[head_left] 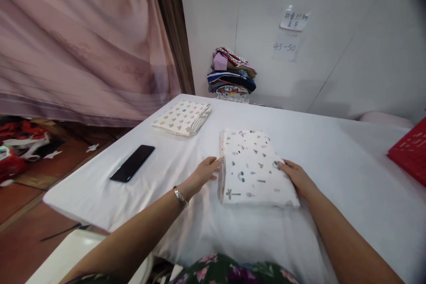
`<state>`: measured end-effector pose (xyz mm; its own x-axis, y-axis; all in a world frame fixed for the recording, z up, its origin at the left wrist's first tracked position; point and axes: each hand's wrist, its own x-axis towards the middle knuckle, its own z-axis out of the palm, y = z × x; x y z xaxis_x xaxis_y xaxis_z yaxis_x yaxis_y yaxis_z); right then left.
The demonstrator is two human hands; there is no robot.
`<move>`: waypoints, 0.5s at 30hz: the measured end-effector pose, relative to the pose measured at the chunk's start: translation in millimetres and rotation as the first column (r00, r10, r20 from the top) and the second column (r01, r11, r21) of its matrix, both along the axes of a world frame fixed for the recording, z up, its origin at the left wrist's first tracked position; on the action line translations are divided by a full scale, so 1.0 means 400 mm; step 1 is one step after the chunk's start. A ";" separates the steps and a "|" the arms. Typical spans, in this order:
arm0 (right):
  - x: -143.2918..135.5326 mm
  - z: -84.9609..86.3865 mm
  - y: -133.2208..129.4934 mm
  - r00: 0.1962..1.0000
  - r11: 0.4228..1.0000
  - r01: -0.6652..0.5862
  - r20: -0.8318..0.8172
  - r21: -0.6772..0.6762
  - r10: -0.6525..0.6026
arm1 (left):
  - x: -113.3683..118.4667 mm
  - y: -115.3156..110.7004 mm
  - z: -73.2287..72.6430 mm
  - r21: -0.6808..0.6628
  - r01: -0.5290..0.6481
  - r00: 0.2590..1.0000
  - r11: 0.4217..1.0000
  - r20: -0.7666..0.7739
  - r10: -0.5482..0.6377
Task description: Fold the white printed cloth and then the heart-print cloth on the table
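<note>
A folded white cloth (pixel 254 171) with small printed figures lies flat on the white-covered table (pixel 319 159) in front of me. At its left edge is my left hand (pixel 207 172), fingers apart and stretched toward the fold, with a bracelet on the wrist. My right hand (pixel 297 178) rests on the cloth's right edge, its thumb and forefinger tips on the top; the other fingers are hidden at the side. Farther back on the left lies a second folded cloth (pixel 181 117) with grey cloud-like shapes.
A black phone (pixel 133 163) lies at the table's left. Behind the table's far edge rises a stack of folded fabrics (pixel 231 75). A red basket (pixel 411 153) stands at the right edge. Pink curtain (pixel 83 35) hangs at the left.
</note>
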<state>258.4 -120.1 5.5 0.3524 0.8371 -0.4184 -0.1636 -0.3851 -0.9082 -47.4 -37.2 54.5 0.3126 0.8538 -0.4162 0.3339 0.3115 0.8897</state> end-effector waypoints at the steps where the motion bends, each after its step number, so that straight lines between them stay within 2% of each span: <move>1: 0.002 0.004 0.004 1.000 1.000 -0.029 0.003 -0.008 0.029 | 0.001 0.005 -0.014 -0.025 0.009 1.000 1.000 0.013 -0.008; 6: 0.008 0.028 0.017 0.989 0.990 -0.126 0.071 -0.056 0.130 | 0.038 0.025 -0.028 -0.099 0.043 0.998 0.994 0.057 -0.037; 10: 0.012 0.035 0.020 0.992 0.990 -0.121 0.029 -0.066 0.123 | 0.058 0.060 -0.034 -0.161 0.080 0.995 0.984 0.069 -0.070; 15: 0.016 0.025 0.024 0.991 0.990 -0.132 -0.015 -0.059 0.131 | 0.066 0.094 -0.034 -0.247 0.110 0.993 0.963 0.068 -0.096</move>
<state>264.8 -110.3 15.6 0.2360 0.8491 -0.4726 -0.1179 -0.4578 -0.8812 -21.1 0.4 41.1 0.4218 0.6867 -0.5921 0.3289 0.4926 0.8057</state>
